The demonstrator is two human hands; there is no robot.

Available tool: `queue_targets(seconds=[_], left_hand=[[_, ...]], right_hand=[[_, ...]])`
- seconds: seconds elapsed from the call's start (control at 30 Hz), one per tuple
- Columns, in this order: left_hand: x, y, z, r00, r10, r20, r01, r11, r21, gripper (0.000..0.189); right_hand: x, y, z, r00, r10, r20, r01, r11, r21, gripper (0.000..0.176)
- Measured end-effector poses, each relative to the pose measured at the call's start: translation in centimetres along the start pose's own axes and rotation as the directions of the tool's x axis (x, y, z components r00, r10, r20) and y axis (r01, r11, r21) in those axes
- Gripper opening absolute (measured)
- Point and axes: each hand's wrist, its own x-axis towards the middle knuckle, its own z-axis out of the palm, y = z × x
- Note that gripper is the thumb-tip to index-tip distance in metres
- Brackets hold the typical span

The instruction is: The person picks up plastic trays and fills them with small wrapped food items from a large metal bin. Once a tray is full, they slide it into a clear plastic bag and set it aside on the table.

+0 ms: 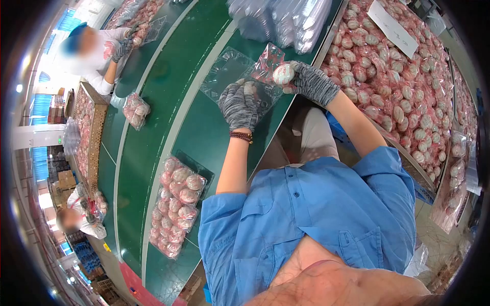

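Observation:
My right hand (315,82), in a grey knit glove, grips a white ball (284,74) with reddish print by its side. Left of it, my gloved left hand (239,107) is closed over an opened clear plastic tray (217,76) on the green table. What its curled fingers hold is hidden from me. A crumpled clear film wrapper (269,60) with red print adjoins the ball. Near my left forearm, filled clear packs of wrapped balls (176,206) lie on the table.
Nested clear trays (286,20) are stacked ahead. A large bin of red-wrapped balls (403,97) stands on the right, with a white paper (392,28) on top. A green conveyor belt (153,102) curves past on the left, carrying a pack (136,110). Co-workers (97,56) handle packs across it.

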Motion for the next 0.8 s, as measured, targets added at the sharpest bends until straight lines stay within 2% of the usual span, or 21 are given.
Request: queue_targets(seconds=[0.03, 0.07, 0.17, 0.2, 0.27, 0.3, 0.33, 0.37, 0.43, 0.47, 0.5, 0.57, 0.6, 0.67, 0.7, 0.73, 0.8], left_hand=[[-0.1, -0.2, 0.1, 0.999, 0.033, 0.003, -0.033, 0.999, 0.023, 0.019], [-0.1, -0.4, 0.2, 0.998, 0.066, 0.007, -0.067, 0.997, 0.047, 0.02], [-0.1, -0.4, 0.4, 0.999, 0.048, -0.018, -0.047, 0.996, 0.077, 0.017], [-0.1, -0.3, 0.3, 1.0, -0.009, -0.026, 0.009, 1.0, 0.022, 0.019], [-0.1, 0.2, 0.0, 0.992, -0.124, -0.029, 0.121, 0.989, -0.09, 0.023], [0.2, 0.5, -0.3, 0.972, -0.229, 0.045, 0.234, 0.961, -0.149, 0.026], [0.7, 1.0, -0.9, 0.937, -0.326, 0.123, 0.345, 0.917, -0.2, 0.031], [0.8, 1.3, -1.1, 0.888, -0.412, 0.204, 0.454, 0.858, -0.24, 0.036], [0.4, 1.2, -0.8, 0.91, -0.387, 0.147, 0.407, 0.902, -0.144, 0.041], [0.3, 1.2, -0.7, 0.921, -0.371, 0.119, 0.383, 0.919, -0.096, 0.043], [0.5, 1.3, -0.8, 0.912, -0.386, 0.137, 0.399, 0.914, -0.077, 0.045], [0.9, 1.5, -1.1, 0.891, -0.418, 0.175, 0.43, 0.902, -0.039, 0.048], [0.8, 1.2, -0.9, 0.887, -0.426, 0.178, 0.44, 0.897, -0.049, 0.049], [0.5, 0.5, 0.0, 0.876, -0.445, 0.187, 0.463, 0.884, -0.068, 0.052], [0.5, 0.6, -0.2, 0.876, -0.439, 0.199, 0.447, 0.895, 0.003, 0.053], [0.9, 0.8, -0.5, 0.879, -0.427, 0.212, 0.422, 0.904, 0.072, 0.054], [2.3, 1.2, -0.9, 0.858, -0.423, 0.291, 0.371, 0.903, 0.219, 0.058]], right_hand=[[0.2, -0.6, 0.0, 0.977, 0.212, 0.001, -0.2, 0.921, 0.335, 0.051], [0.5, -0.9, 0.0, 0.913, 0.402, 0.073, -0.357, 0.697, 0.622, 0.048], [1.7, 1.0, -0.6, 0.967, 0.172, 0.187, -0.25, 0.764, 0.595, 0.04], [2.0, 1.2, 0.0, 0.993, 0.12, -0.017, -0.111, 0.953, 0.28, 0.038], [2.8, 0.8, 0.0, 0.993, 0.117, 0.028, -0.118, 0.907, 0.404, 0.041], [3.2, -0.3, 0.4, 0.993, 0.111, 0.048, -0.121, 0.878, 0.462, 0.043], [3.8, -1.2, 0.9, 0.992, 0.121, -0.028, -0.108, 0.949, 0.296, 0.044], [4.7, -1.0, 0.9, 0.998, 0.062, 0.014, -0.063, 0.992, 0.109, 0.044], [6.8, -1.2, 0.9, 0.991, -0.035, 0.13, 0.068, 0.963, -0.261, 0.045], [7.5, -1.1, 1.1, 0.982, -0.106, 0.158, 0.174, 0.835, -0.522, 0.037], [7.7, -2.3, 2.1, 0.981, -0.062, 0.182, 0.175, 0.682, -0.71, 0.034], [7.6, -5.0, 4.4, 0.98, 0.038, 0.194, 0.178, 0.264, -0.948, 0.029], [7.7, -4.7, 4.8, 0.964, -0.022, 0.265, 0.263, 0.241, -0.934, 0.029], [8.4, -4.1, 6.0, 0.945, 0.112, 0.309, 0.306, 0.043, -0.951, 0.028], [8.6, -4.1, 6.8, 0.932, 0.179, 0.314, 0.328, -0.052, -0.943, 0.027], [8.7, -4.3, 7.0, 0.932, 0.219, 0.29, 0.304, -0.034, -0.952, 0.027], [8.7, -4.3, 6.6, 0.913, 0.138, 0.384, 0.401, -0.132, -0.907, 0.027]])
